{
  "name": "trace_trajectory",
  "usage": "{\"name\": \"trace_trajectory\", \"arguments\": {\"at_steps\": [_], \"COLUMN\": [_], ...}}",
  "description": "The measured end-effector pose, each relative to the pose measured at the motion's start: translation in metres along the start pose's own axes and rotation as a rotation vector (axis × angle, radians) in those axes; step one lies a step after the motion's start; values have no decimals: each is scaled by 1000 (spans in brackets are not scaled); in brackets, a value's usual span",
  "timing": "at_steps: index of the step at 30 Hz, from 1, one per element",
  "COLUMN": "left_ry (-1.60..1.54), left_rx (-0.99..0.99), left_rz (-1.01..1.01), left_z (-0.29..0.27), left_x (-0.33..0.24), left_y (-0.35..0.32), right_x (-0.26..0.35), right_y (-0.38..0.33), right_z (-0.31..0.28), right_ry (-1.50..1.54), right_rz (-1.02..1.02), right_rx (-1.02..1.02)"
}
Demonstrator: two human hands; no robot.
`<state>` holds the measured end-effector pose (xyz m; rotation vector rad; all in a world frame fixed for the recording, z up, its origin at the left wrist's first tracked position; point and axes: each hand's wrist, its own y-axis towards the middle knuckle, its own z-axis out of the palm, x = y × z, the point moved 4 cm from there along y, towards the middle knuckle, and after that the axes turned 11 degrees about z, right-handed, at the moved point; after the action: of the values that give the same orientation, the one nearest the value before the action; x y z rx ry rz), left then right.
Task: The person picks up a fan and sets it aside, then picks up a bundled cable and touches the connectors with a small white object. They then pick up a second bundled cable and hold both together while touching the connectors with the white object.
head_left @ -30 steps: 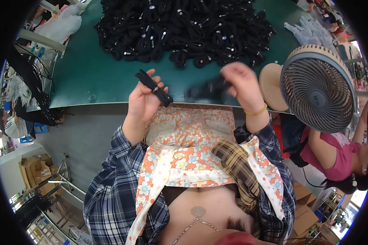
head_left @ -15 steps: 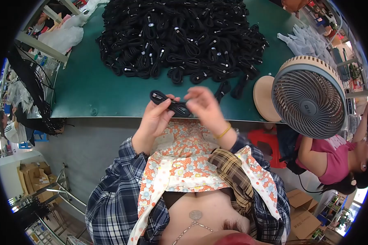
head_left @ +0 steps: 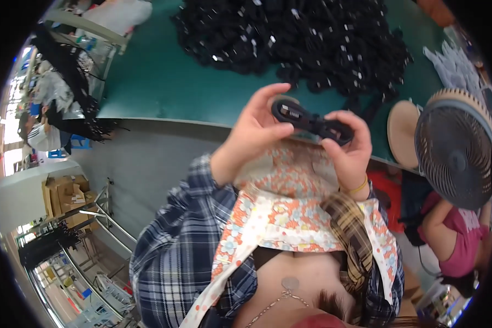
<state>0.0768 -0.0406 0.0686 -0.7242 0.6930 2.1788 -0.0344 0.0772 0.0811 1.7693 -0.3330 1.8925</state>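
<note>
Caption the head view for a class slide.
Left hand and right hand hold a black cable bundle at a green table piled with similar bundles.

A head-worn fisheye camera looks steeply down from close above the hands [head_left: 257, 127], taking in the floral apron [head_left: 290, 218] below and the tabletop [head_left: 142, 90] beyond.

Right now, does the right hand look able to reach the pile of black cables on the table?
Probably yes: the pile lies ahead of the right hand on the green table, with nothing apparent between. That hand grips one end of a cable bundle, though, which may need releasing.
</note>
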Motion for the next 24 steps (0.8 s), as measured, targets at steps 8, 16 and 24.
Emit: {"name": "trace_trajectory", "arguments": {"at_steps": [8,16,24], "left_ry": [237,175,209], "left_rx": [304,374,199], "left_rz": [117,230,262], "left_z": [35,46,50], "left_x": [-21,-19,-32], "left_y": [1,-2,-9], "right_x": [23,25,31], "right_y": [-21,-29,-37], "right_z": [-10,-12,-12], "right_ry": [89,143,-42], "right_rz": [-247,-355,-331], "right_rx": [22,57,10]}}
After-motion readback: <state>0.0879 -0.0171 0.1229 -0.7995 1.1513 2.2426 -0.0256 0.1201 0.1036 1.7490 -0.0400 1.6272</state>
